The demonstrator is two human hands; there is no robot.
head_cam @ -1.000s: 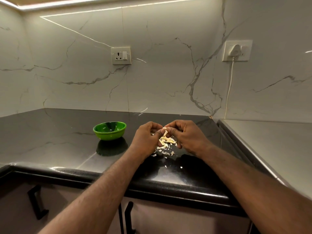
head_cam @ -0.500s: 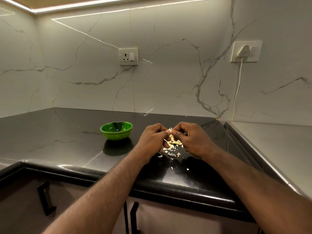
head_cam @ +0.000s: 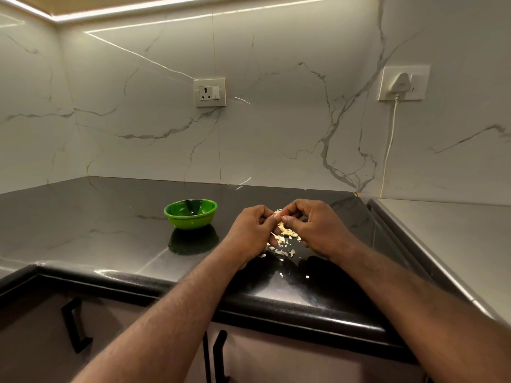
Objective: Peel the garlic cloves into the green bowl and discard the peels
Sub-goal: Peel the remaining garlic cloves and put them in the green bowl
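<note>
My left hand (head_cam: 250, 233) and my right hand (head_cam: 315, 229) meet fingertip to fingertip above the black counter, pinching a small pale garlic clove (head_cam: 278, 214) between them; most of the clove is hidden by my fingers. Below the hands lies a pile of pale garlic peels (head_cam: 286, 239), with small bits scattered toward the counter's front edge. The green bowl (head_cam: 190, 215) stands on the counter to the left of my left hand, a short gap away; what lies in it cannot be made out.
The black counter (head_cam: 96, 230) meets a marble wall behind. A steel surface (head_cam: 456, 244) adjoins on the right. A wall socket (head_cam: 209, 92) sits above the bowl, a plugged socket (head_cam: 402, 82) with a white cord at right. Cabinet handles (head_cam: 74, 324) below.
The view has shifted so the scene sits slightly further right. Both hands stay together over the peel pile, fingers working at the clove; the bowl has not moved.
</note>
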